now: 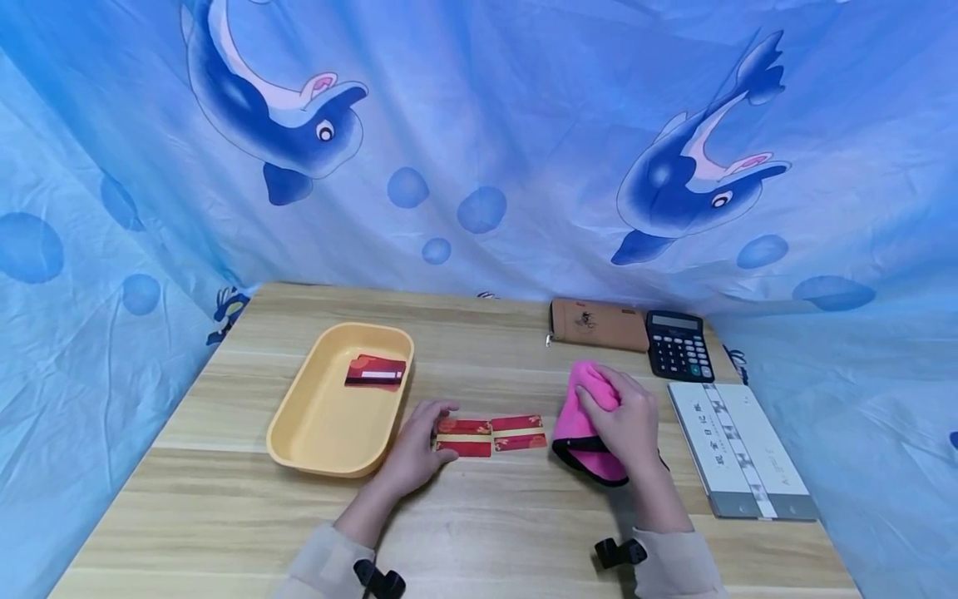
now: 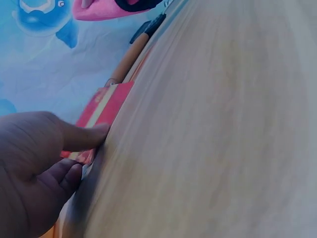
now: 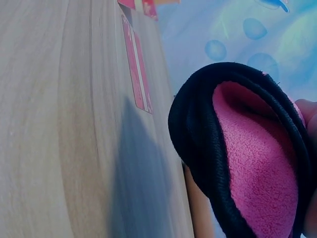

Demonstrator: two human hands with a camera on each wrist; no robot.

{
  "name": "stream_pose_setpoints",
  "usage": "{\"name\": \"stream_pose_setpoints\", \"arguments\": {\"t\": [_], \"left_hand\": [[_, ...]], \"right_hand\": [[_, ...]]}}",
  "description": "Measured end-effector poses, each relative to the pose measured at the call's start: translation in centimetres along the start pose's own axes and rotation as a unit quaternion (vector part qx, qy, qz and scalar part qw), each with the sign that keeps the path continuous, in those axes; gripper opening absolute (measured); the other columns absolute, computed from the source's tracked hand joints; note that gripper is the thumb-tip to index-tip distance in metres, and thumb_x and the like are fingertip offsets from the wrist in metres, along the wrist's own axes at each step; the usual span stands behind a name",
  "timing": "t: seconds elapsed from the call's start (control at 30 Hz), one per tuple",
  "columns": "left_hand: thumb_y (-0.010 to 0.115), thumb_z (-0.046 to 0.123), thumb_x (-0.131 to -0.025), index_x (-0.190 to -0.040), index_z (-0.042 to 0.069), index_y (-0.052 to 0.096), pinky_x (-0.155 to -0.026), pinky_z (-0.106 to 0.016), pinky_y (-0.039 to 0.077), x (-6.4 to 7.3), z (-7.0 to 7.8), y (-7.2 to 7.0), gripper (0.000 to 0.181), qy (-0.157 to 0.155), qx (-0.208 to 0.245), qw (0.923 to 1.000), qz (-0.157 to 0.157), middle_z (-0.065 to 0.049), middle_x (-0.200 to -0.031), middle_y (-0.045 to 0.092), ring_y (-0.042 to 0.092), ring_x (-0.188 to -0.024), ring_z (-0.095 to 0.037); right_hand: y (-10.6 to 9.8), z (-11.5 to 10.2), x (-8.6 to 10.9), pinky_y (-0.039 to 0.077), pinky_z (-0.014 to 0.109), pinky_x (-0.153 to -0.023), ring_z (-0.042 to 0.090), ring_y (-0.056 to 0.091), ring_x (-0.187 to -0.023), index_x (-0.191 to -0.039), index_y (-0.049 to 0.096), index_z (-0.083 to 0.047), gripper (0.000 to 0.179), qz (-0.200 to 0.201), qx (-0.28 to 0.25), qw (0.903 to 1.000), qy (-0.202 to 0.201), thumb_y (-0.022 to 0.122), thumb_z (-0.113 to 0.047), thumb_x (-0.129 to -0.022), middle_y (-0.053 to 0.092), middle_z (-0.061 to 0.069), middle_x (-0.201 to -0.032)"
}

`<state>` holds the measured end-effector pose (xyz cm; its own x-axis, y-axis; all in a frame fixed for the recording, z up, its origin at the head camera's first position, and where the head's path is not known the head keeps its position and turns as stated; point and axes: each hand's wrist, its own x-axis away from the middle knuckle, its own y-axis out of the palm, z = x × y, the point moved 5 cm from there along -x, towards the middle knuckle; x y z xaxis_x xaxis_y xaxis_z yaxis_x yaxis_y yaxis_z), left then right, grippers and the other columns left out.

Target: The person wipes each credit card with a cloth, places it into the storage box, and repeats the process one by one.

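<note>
My left hand (image 1: 417, 445) pinches the left end of a red bank card (image 1: 464, 438) with a gold band across it, thumb at the near edge and fingers at the far one. In the left wrist view this card (image 2: 106, 106) shows beyond the thumb. A second, similar card (image 1: 520, 433) lies on the table just to its right. My right hand (image 1: 627, 416) grips a bunched pink cloth (image 1: 580, 408) with black edging, to the right of both cards. In the right wrist view the folded cloth (image 3: 257, 168) hangs over the table, its shadow falling below the flat card (image 3: 137, 67).
A yellow tray (image 1: 288, 416) left of my left hand holds red cards (image 1: 374, 366), the top one showing a dark stripe. At the back right are a brown wallet (image 1: 609, 326) and a black calculator (image 1: 679, 345). A white-and-grey book (image 1: 718, 449) lies at right on the wooden table (image 1: 479, 532).
</note>
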<state>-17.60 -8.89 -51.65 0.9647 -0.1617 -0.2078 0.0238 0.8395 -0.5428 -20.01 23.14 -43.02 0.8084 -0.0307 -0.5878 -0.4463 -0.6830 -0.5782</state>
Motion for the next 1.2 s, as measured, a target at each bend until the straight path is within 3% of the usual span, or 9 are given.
{"name": "stream_pose_setpoints", "arguments": {"t": [0.17, 0.33, 0.47, 0.57, 0.7, 0.9, 1.1, 1.2], "left_hand": [[0.083, -0.01, -0.075, -0.128, 0.0, 0.063, -0.071, -0.027, 0.058, 0.2, 0.0, -0.1, 0.057, -0.029, 0.057, 0.9973, 0.037, -0.011, -0.105, 0.071, 0.065, -0.083, -0.017], [0.081, -0.006, -0.079, -0.113, -0.002, 0.073, -0.068, -0.023, 0.06, 0.5, 0.2, 0.2, 0.035, -0.082, 0.121, 0.9878, 0.053, -0.013, -0.097, 0.074, 0.072, -0.081, -0.018], [0.082, -0.002, -0.08, -0.105, -0.004, 0.075, -0.066, -0.023, 0.059, 0.5, 1.0, -0.2, 0.025, -0.121, 0.176, 0.973, 0.088, -0.016, -0.095, 0.075, 0.073, -0.081, -0.02], [0.082, 0.001, -0.082, -0.106, -0.004, 0.076, -0.065, -0.021, 0.057, 0.4, 1.9, -0.8, 0.025, -0.161, 0.221, 0.9553, 0.111, -0.017, -0.097, 0.076, 0.072, -0.08, -0.017], [0.079, 0.0, -0.085, -0.113, -0.006, 0.073, -0.067, -0.02, 0.058, -0.1, 3.2, -1.4, 0.03, -0.186, 0.261, 0.9405, 0.114, -0.02, -0.103, 0.074, 0.072, -0.083, -0.016], [0.075, -0.005, -0.087, -0.124, -0.008, 0.067, -0.073, -0.025, 0.062, -1.2, 4.7, -2.4, 0.038, -0.165, 0.272, 0.9416, 0.11, -0.025, -0.111, 0.071, 0.073, -0.095, -0.026], [0.073, -0.006, -0.089, -0.129, -0.008, 0.064, -0.078, -0.029, 0.062, -2.4, 6.0, -3.3, 0.041, -0.147, 0.271, 0.9457, 0.102, -0.025, -0.117, 0.069, 0.072, -0.1, -0.03], [0.071, -0.005, -0.091, -0.131, -0.007, 0.063, -0.081, -0.033, 0.062, -3.1, 6.7, -3.5, 0.041, -0.147, 0.283, 0.9429, 0.096, -0.024, -0.119, 0.069, 0.073, -0.099, -0.028]], "right_hand": [[0.1, -0.2, 0.0, 0.058, 0.049, -0.087, 0.031, 0.071, -0.104, -0.122, 0.073, -0.006, 0.045, 0.004, -0.002, 0.9999, -0.012, 0.086, -0.021, -0.082, 0.074, 0.013, -0.111], [0.1, -0.2, 0.2, 0.059, 0.049, -0.086, 0.03, 0.071, -0.103, -0.122, 0.073, -0.006, 0.045, 0.006, -0.006, 0.9999, -0.013, 0.086, -0.02, -0.081, 0.074, 0.013, -0.112], [0.2, -0.2, 0.1, 0.059, 0.047, -0.087, 0.029, 0.071, -0.104, -0.123, 0.073, -0.007, 0.046, 0.003, -0.011, 0.9999, -0.011, 0.086, -0.021, -0.081, 0.074, 0.012, -0.114], [0.2, -0.4, 0.0, 0.06, 0.047, -0.084, 0.028, 0.071, -0.102, -0.123, 0.073, -0.006, 0.046, 0.003, -0.013, 0.9998, -0.018, 0.086, -0.021, -0.082, 0.074, 0.013, -0.113], [0.1, -0.7, -0.3, 0.06, 0.048, -0.081, 0.029, 0.071, -0.1, -0.122, 0.073, -0.004, 0.045, 0.011, -0.013, 0.9994, -0.031, 0.086, -0.019, -0.081, 0.074, 0.014, -0.11], [0.0, -1.4, -0.8, 0.059, 0.044, -0.08, 0.029, 0.072, -0.098, -0.121, 0.074, -0.005, 0.045, 0.025, -0.021, 0.998, -0.053, 0.087, -0.018, -0.08, 0.075, 0.013, -0.108], [0.1, -2.3, -1.3, 0.053, 0.018, -0.08, 0.026, 0.072, -0.093, -0.119, 0.075, -0.007, 0.044, 0.036, -0.036, 0.9961, -0.071, 0.088, -0.017, -0.078, 0.075, 0.011, -0.106], [0.1, -3.3, -1.6, 0.05, 0.013, -0.081, 0.026, 0.072, -0.094, -0.119, 0.075, -0.007, 0.044, 0.031, -0.06, 0.9947, -0.077, 0.088, -0.017, -0.078, 0.075, 0.011, -0.108]]}}
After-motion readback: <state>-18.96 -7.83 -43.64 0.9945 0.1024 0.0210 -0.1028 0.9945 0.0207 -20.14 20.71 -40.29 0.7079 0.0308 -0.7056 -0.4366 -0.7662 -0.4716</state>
